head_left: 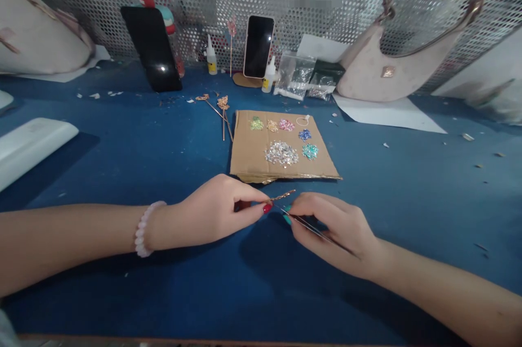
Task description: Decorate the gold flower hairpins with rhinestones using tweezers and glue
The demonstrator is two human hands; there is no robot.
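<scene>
My left hand [216, 208] is closed, pinching a thin gold-coloured ornament [283, 195] edge-on between thumb and fingers. My right hand [334, 227] is closed around a pair of tweezers [314, 229], whose tips point left at the ornament. Whether the tips touch it or grip anything is too small to tell. Just beyond both hands lies a cardboard sheet [248, 156] bearing small piles of rhinestones: silver [281, 154], teal [310, 152], blue [304, 135], pink [286, 125], gold [272, 125] and green [256, 123]. A small white ring-shaped item [303, 121] sits at its far right corner.
Gold-coloured sticks with ornamental heads [222, 103] lie left of the cardboard. Behind stand two glue bottles [211, 59], a propped phone [259, 45], a dark tablet-like slab [150, 48], plastic bags [296, 75] and a handbag [375, 64]. A white device [36, 143] is at left.
</scene>
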